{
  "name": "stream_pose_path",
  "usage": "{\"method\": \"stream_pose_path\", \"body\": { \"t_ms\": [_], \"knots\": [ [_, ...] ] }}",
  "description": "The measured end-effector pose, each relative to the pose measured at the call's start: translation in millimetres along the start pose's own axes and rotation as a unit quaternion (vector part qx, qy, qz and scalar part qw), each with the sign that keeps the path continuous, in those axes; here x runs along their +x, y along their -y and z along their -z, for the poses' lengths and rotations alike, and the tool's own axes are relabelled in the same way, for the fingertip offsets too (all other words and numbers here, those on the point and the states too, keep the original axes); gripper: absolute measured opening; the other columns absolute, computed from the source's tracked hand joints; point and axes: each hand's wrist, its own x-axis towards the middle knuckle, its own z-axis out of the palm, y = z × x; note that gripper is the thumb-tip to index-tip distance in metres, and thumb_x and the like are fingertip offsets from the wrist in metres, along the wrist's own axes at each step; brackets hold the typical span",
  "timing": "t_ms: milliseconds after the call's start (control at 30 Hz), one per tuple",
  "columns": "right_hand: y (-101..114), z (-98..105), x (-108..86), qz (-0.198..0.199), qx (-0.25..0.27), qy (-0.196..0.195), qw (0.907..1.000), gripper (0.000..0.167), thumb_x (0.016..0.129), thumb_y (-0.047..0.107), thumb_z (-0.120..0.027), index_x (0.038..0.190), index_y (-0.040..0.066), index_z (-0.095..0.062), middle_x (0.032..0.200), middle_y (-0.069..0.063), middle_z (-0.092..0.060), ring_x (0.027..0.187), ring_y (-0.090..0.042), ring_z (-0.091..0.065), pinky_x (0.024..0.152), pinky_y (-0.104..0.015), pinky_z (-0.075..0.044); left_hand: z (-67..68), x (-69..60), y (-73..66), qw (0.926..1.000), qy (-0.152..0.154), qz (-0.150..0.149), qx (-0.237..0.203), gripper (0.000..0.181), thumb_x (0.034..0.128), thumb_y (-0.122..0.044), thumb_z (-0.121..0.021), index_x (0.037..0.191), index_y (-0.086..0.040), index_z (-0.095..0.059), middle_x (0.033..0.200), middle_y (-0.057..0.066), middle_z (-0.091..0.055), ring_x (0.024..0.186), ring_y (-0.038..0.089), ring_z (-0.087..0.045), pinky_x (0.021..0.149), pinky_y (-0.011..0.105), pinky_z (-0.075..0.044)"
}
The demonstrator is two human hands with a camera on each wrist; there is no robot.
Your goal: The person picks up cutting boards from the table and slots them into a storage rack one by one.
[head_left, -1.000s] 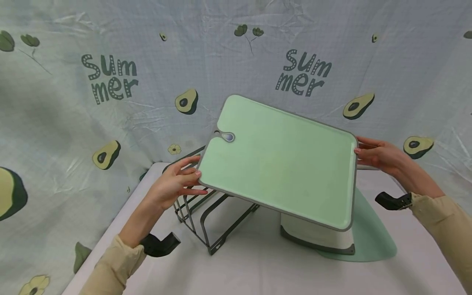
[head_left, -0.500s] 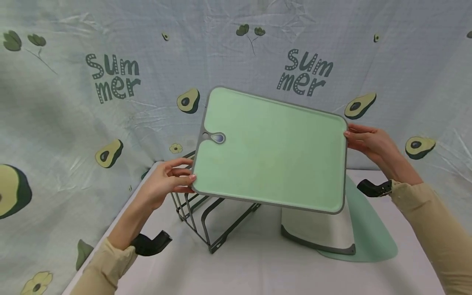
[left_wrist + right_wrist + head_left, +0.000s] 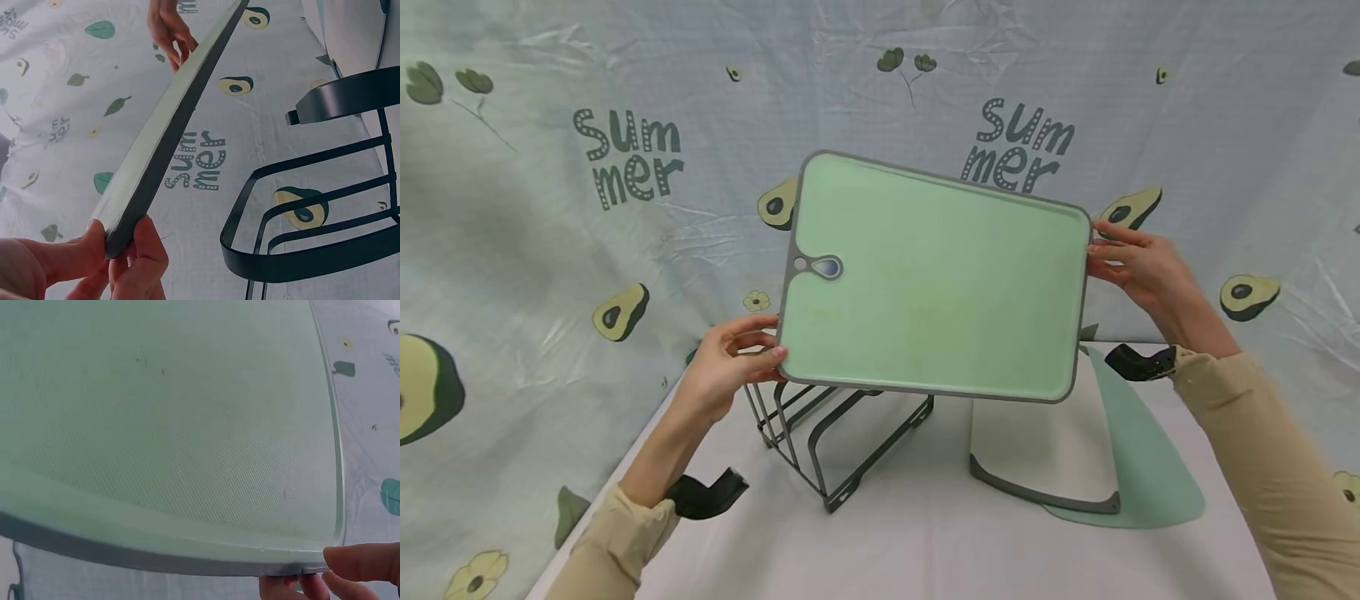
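Observation:
A large green cutting board (image 3: 932,283) with a grey rim is held up off the table, its face toward the head camera and its right end lower along the top edge. My left hand (image 3: 730,362) pinches its lower left corner, thumb in front and fingers behind, as the left wrist view also shows. My right hand (image 3: 1146,267) grips the right edge near the upper corner. In the right wrist view the thumb (image 3: 365,561) lies on the rim with fingers beneath. A drop-shaped inset (image 3: 827,267) marks the board's left side.
A dark metal rack (image 3: 838,450) stands on the table (image 3: 925,542) below the board's left part. To the right lie a whitish board (image 3: 1041,450) with a dark edge and a green mat (image 3: 1150,467), partly overlapped. A printed cloth (image 3: 512,250) hangs behind.
Both hands have raised the cutting board and moved it left. It has tipped up to face the head camera more squarely. The rack and the whitish board have stayed put.

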Motion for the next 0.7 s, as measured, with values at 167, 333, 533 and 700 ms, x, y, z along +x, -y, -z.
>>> {"method": "stream_pose_path", "body": {
  "t_ms": [167,333,533,700],
  "knots": [
    [6.7,-7.2,7.3,-0.026,-0.018,0.001,0.9995,0.073,0.083,0.022,-0.061,0.142,0.013,-0.019,0.102,0.013,-0.048,0.077,-0.003,-0.058,0.066,-0.020,-0.052,1.0,2.3,1.0,0.9995,-0.027,-0.011,-0.014,0.046,0.0822,0.004,-0.057,0.124,0.009,-0.040,0.077,-0.009,-0.056,0.066,0.004,-0.060,0.062,0.022,-0.054],
    [21.6,-12.9,25.9,-0.037,0.032,0.023,0.9985,0.065,0.085,0.016,-0.057,0.141,0.020,-0.025,0.110,0.007,-0.042,0.079,-0.010,-0.057,0.067,-0.026,-0.052,-3.1,8.2,0.3,0.9960,-0.071,-0.045,-0.031,0.034,0.0787,0.009,-0.058,0.109,-0.007,-0.056,0.075,-0.010,-0.058,0.065,0.004,-0.060,0.060,0.022,-0.054],
    [39.8,-22.5,51.3,-0.026,0.098,0.054,0.9933,0.055,0.088,0.011,-0.054,0.137,0.024,-0.034,0.113,0.004,-0.037,0.096,-0.019,-0.046,0.066,-0.031,-0.053,-4.3,13.0,-2.5,0.9898,-0.098,-0.081,-0.064,0.035,0.0779,0.009,-0.059,0.094,-0.022,-0.060,0.075,-0.008,-0.061,0.064,0.007,-0.061,0.059,0.023,-0.054],
    [48.6,-31.3,70.4,0.015,0.154,0.090,0.9838,0.041,0.088,0.010,-0.052,0.128,0.021,-0.048,0.115,0.001,-0.037,0.107,-0.026,-0.035,0.066,-0.033,-0.052,-3.3,15.2,-5.4,0.9817,-0.131,-0.096,-0.100,0.034,0.0777,0.011,-0.059,0.093,-0.020,-0.061,0.075,-0.006,-0.063,0.063,0.009,-0.062,0.059,0.025,-0.055]
  ]
}}
